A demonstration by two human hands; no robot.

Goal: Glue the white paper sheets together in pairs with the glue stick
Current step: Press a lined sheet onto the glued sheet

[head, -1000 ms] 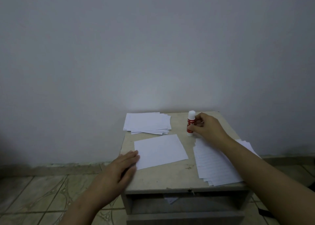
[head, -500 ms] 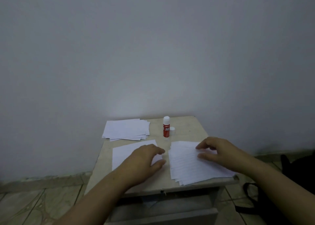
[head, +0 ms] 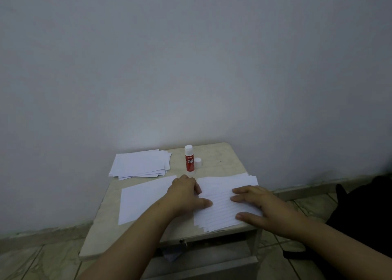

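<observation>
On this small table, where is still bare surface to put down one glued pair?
Bare patches: the back right corner of the table, right of the glue stick and its cap; and the front left edge, below the single sheet. Crowded: the back left pile, and the front right stack, where the left hand and right hand rest.
</observation>
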